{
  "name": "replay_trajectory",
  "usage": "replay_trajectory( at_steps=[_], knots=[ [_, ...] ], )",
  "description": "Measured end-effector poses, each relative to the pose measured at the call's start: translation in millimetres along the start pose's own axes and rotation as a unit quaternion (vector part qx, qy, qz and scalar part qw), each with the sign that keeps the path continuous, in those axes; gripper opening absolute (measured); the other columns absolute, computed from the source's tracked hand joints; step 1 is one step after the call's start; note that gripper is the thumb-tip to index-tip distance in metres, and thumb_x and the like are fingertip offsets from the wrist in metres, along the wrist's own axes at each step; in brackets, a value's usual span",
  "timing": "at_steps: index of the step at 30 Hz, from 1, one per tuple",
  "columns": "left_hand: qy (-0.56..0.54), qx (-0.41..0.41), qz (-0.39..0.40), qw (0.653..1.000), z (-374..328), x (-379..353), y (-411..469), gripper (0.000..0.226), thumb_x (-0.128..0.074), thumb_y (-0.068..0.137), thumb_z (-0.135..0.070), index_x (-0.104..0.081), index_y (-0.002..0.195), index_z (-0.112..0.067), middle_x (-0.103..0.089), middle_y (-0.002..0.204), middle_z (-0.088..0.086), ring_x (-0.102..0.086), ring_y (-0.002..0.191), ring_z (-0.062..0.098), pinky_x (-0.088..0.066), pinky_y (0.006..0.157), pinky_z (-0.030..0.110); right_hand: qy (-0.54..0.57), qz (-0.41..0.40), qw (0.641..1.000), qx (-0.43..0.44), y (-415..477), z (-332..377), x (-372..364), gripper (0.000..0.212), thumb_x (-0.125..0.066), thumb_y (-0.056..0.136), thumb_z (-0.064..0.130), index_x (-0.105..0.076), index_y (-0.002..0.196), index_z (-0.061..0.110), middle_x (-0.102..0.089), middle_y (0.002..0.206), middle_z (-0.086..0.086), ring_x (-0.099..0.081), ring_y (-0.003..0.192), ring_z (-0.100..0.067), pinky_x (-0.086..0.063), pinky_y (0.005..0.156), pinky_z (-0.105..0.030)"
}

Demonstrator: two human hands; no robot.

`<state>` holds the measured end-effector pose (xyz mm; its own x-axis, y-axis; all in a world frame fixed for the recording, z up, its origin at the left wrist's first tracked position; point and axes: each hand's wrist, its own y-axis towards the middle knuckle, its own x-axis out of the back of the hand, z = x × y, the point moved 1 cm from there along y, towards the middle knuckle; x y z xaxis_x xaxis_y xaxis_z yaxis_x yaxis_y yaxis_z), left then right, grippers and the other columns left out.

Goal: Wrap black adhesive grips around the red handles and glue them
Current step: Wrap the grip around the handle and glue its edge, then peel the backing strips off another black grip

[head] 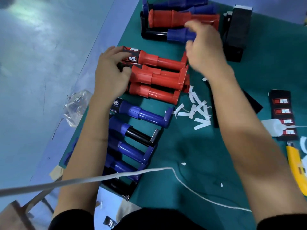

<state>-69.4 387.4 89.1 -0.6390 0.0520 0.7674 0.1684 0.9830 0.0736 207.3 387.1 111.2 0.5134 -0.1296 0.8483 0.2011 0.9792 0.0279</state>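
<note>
On the green cutting mat (191,155), centre-left: a cluster of red plastic handles (162,77), lying side by side with their flanged ends pointing right. The top two have black adhesive grips (132,53) with white "TAPER" print wrapped round their left ends.

Left hand (111,75) sits on those wrapped ends. Fingers lie close together across the top grip, and the thumb is tucked against a black end lower down. Can't tell if it grips or only presses.

Right hand (205,47) is up at the far pile, motion-blurred. Fingers curl over the narrow shaft of a dark blue plastic handle (180,34) with the thumb under it, which reads as a grip. Just behind that one lies a larger red handle (174,19). A black rectangular box (237,30) stands just right of the pile.

Below the red cluster is a row of blue handles (137,112). One of them has a black shaft (141,135), and the top one carries a printed black wrap at its left end.

Right side of the mat:
- A black sheet of printed grip labels (282,112), unused.
- A clear squeeze bottle (275,127) lying across the sheet's lower part.
- A yellow utility knife (295,163) near the right edge.

White paper backing strips (197,110) are scattered between the red cluster and the sheet. A white cord (132,173) crosses over the lowest blue handles. A crumpled clear plastic bag (76,107) lies off the mat at left, on the pale blue surface.
</note>
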Motion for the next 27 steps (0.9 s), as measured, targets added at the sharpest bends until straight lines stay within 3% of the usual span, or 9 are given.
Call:
replay_trajectory(
  at_steps=[4, 8, 11, 14, 18, 21, 24, 27],
  knots=[
    [-0.006, -0.081, 0.019, 0.997, -35.2, -24.1, -6.0, 0.044, -0.057, 0.080, -0.010, -0.076, 0.120, -0.008, -0.067, 0.133, 0.008, -0.054, 0.134, 0.029, -0.037, 0.118, 0.047, -0.110, 0.056, 0.992, -0.002, 64.8, -21.3, -9.6, 0.073, -0.057, 0.093, -0.004, -0.033, 0.160, 0.010, -0.047, 0.153, -0.019, -0.040, 0.142, -0.040, -0.035, 0.118, -0.046],
    [-0.009, -0.111, 0.077, 0.991, -57.6, -47.0, -21.9, 0.038, -0.063, 0.080, -0.002, -0.077, 0.115, -0.006, -0.071, 0.128, 0.011, -0.058, 0.130, 0.032, -0.037, 0.119, 0.045, -0.129, 0.103, 0.986, -0.015, 97.8, -17.3, -34.4, 0.073, -0.056, 0.100, 0.019, -0.023, 0.165, 0.014, -0.029, 0.168, -0.015, -0.026, 0.153, -0.037, -0.022, 0.127, -0.049],
    [-0.011, -0.110, 0.097, 0.989, -62.2, -55.5, -32.1, 0.035, -0.066, 0.081, 0.003, -0.078, 0.112, -0.008, -0.073, 0.123, 0.007, -0.059, 0.127, 0.028, -0.034, 0.118, 0.032, -0.184, 0.099, 0.978, -0.011, 113.0, -17.8, -43.2, 0.077, -0.061, 0.097, 0.043, -0.030, 0.161, 0.014, -0.032, 0.161, -0.021, -0.034, 0.146, -0.044, -0.024, 0.123, -0.053],
    [-0.007, -0.104, 0.093, 0.990, -59.6, -58.1, -34.8, 0.033, -0.068, 0.081, 0.003, -0.079, 0.109, -0.009, -0.074, 0.120, 0.006, -0.060, 0.125, 0.028, -0.036, 0.116, 0.033, -0.192, 0.101, 0.976, -0.015, 122.8, -20.4, -41.8, 0.080, -0.065, 0.093, 0.056, -0.045, 0.150, 0.004, -0.041, 0.151, -0.023, -0.046, 0.134, -0.046, -0.036, 0.113, -0.054],
    [-0.003, -0.123, 0.074, 0.990, -61.1, -61.4, -39.1, 0.030, -0.068, 0.080, 0.004, -0.080, 0.105, -0.008, -0.076, 0.116, 0.005, -0.062, 0.123, 0.027, -0.034, 0.114, 0.028, -0.155, 0.024, 0.987, -0.034, 108.2, -20.8, -32.4, 0.060, -0.071, 0.096, 0.042, -0.055, 0.139, 0.003, -0.044, 0.146, -0.014, -0.056, 0.124, -0.041, -0.045, 0.097, -0.052],
    [-0.034, -0.147, 0.039, 0.988, -66.7, -60.2, -44.6, 0.028, -0.065, 0.081, 0.003, -0.082, 0.098, -0.011, -0.077, 0.106, -0.002, -0.067, 0.112, 0.021, -0.043, 0.108, 0.025, -0.126, -0.083, 0.988, -0.027, 80.9, -9.4, -8.6, 0.052, -0.067, 0.099, 0.041, -0.055, 0.138, 0.009, -0.046, 0.151, -0.007, -0.058, 0.125, -0.037, -0.045, 0.099, -0.049],
    [-0.194, -0.102, 0.029, 0.975, -92.2, -65.6, -55.1, 0.031, -0.059, 0.081, 0.005, -0.083, 0.091, -0.012, -0.076, 0.095, -0.010, -0.071, 0.096, 0.009, -0.054, 0.092, 0.024, -0.046, -0.165, 0.985, -0.031, 35.7, -1.6, 30.4, 0.053, -0.065, 0.096, 0.047, -0.057, 0.138, 0.016, -0.060, 0.142, -0.002, -0.058, 0.128, -0.028, -0.041, 0.104, -0.037],
    [-0.356, -0.015, 0.061, 0.932, -121.3, -70.8, -67.5, 0.036, -0.054, 0.083, 0.005, -0.077, 0.105, -0.011, -0.079, 0.088, -0.003, -0.075, 0.084, 0.015, -0.059, 0.080, 0.031, 0.014, -0.192, 0.981, -0.031, -35.6, 1.8, 59.1, 0.053, -0.065, 0.090, 0.050, -0.061, 0.133, 0.018, -0.066, 0.133, -0.002, -0.060, 0.121, -0.029, -0.044, 0.097, -0.036]
  ],
)
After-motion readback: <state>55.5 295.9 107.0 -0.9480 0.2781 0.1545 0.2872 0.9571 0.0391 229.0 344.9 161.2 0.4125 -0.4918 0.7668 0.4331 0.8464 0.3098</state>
